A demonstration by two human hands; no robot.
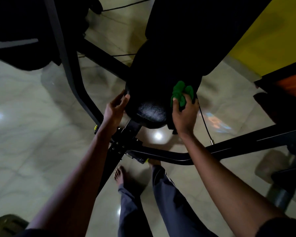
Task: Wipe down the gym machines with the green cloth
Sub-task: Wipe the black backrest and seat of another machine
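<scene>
Right grip point(184, 115): curling round the bunched green cloth point(181, 93), pressing it against the seat pad point(150, 113) at its right edge for wiping
Left grip point(116, 106): fingers lying straight along the pad's left rim, probably steadying it
Backrest point(186, 31): rising beyond, untouched

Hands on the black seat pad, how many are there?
2. The left hand touches the black seat pad at its left edge; the right hand holds the green cloth against its right side.
</scene>
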